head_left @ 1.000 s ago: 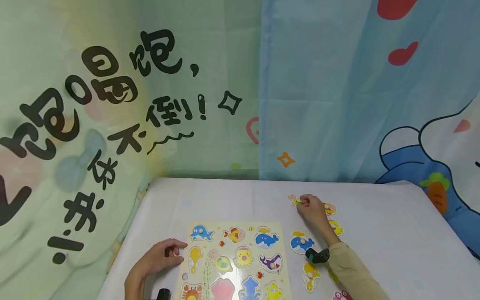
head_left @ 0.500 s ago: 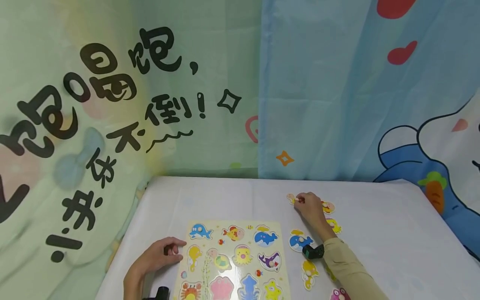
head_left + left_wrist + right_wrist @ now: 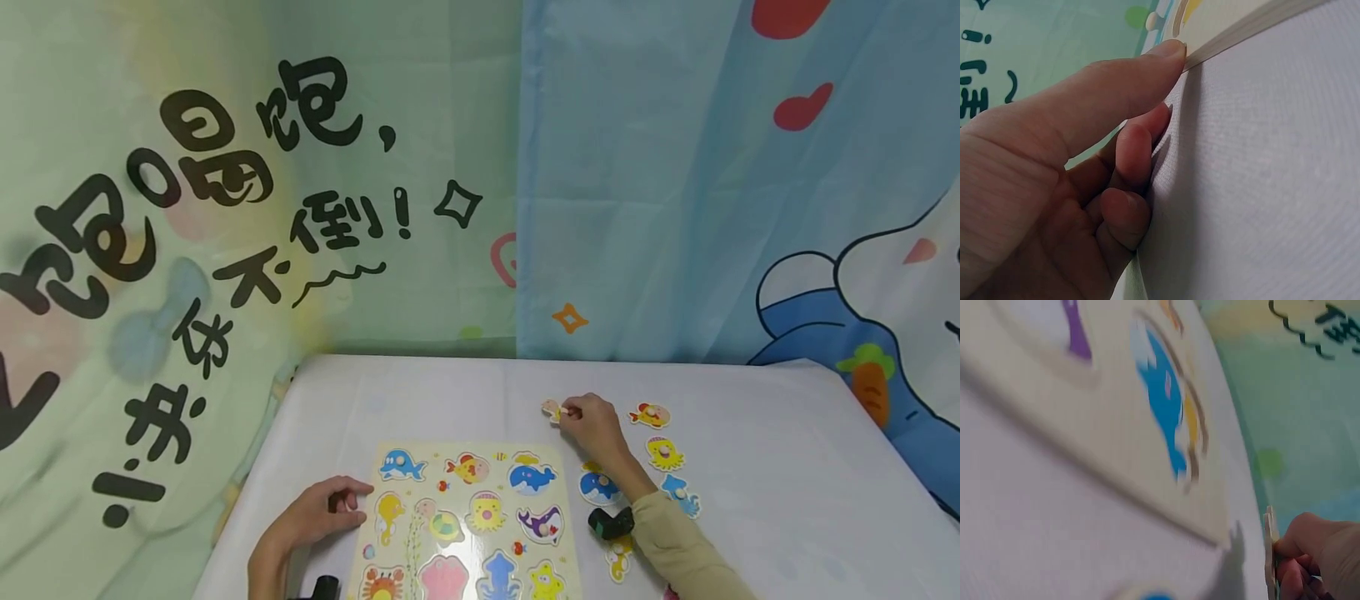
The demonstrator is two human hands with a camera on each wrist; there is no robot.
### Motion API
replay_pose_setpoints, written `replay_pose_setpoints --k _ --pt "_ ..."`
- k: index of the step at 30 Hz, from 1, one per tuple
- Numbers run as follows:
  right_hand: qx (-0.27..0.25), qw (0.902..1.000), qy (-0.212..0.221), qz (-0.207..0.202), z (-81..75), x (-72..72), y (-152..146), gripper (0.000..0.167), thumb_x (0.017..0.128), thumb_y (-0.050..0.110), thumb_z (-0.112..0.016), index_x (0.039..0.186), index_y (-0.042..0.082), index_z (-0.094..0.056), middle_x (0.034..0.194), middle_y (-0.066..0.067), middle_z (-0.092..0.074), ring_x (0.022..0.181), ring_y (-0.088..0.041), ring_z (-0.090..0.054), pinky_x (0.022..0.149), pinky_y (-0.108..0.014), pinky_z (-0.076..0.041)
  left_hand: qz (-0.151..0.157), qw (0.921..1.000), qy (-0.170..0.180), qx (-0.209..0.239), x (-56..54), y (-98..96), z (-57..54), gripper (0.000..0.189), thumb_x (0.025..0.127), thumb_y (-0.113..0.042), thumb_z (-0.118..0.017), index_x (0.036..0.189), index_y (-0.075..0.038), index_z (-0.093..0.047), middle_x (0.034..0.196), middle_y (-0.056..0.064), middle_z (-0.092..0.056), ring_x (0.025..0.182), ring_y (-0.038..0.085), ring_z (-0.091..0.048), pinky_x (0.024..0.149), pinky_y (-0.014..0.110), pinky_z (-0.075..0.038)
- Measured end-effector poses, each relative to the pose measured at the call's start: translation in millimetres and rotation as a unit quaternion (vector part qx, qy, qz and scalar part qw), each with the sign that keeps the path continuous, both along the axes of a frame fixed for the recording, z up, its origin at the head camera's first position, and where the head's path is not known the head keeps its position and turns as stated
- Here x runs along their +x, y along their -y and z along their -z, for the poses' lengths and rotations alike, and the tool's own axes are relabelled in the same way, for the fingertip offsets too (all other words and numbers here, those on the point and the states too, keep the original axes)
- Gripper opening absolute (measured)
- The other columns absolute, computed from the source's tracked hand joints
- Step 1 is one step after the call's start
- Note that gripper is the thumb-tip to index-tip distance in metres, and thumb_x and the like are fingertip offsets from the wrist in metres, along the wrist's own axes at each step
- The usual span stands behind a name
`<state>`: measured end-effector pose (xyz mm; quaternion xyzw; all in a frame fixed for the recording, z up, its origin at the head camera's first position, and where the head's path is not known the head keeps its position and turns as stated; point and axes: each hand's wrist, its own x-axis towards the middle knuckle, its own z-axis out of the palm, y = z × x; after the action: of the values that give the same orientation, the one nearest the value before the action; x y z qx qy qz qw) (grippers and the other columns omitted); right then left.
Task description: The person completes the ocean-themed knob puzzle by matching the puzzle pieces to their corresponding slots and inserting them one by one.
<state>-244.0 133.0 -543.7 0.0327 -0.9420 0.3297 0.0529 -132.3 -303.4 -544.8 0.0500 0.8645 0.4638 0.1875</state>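
Pinches small flat piece (image 3: 552, 411) with right hand (image 3: 592, 427), near puzzle board's (image 3: 500, 478) far right corner — touches board's left edge with relaxed left hand (image 3: 322, 510).

Right of centre in the head view, the person's right-hand grip (image 3: 596, 425) covers part of a flat cutout with a rounded pinkish end (image 3: 552, 409); at the right wrist view's lower right only its thin edge shows. The cream wooden puzzle board (image 3: 437, 458) is cut by the head view's bottom edge. A boxy black wrist camera (image 3: 611, 524) hides the top of a flat yellow cutout (image 3: 619, 561).
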Motion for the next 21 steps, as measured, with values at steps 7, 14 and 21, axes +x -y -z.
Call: replay_pose_setpoints --k 7,14,21 --pt "-0.019 0.9975 -0.045 -0.051 -21.2 35.8 41 0.005 0.082 0.008 -0.071 0.085 0.005 -0.073 0.076 -0.001 -0.056 0.072 -0.011 -0.048 0.064 -0.022 -0.042 -0.007 0.9999 0.008 -0.002 0.2 -0.2 0.7 0.04 0.08 -0.024 -0.078 0.116 -0.01 -0.067 0.087 0.003 -0.052 0.078 0.009 -0.047 0.066 0.022 -0.038" --pt "-0.032 0.9864 -0.056 -0.151 -28.0 76.2 89 0.002 0.08 0.006 -0.07 0.079 0.005 -0.072 0.072 0.003 -0.055 0.066 -0.004 -0.045 0.057 -0.016 -0.038 -0.011 0.9998 0.009 -0.012 1.0 0.1 -0.5 0.04 0.08 -0.024 -0.078 0.116 -0.012 -0.068 0.087 0.002 -0.052 0.078 0.009 -0.047 0.066 0.022 -0.038" --pt "-0.048 0.9682 -0.062 -0.237 -24.1 101.0 125 0.012 0.077 -0.001 -0.065 0.068 0.007 -0.065 0.065 0.001 -0.052 0.062 0.002 -0.036 0.057 -0.014 -0.034 -0.011 0.9999 0.012 -0.005 1.1 -1.8 -3.5 0.039 0.08 -0.022 -0.078 0.116 -0.011 -0.067 0.086 0.003 -0.052 0.079 0.011 -0.047 0.066 0.022 -0.038"
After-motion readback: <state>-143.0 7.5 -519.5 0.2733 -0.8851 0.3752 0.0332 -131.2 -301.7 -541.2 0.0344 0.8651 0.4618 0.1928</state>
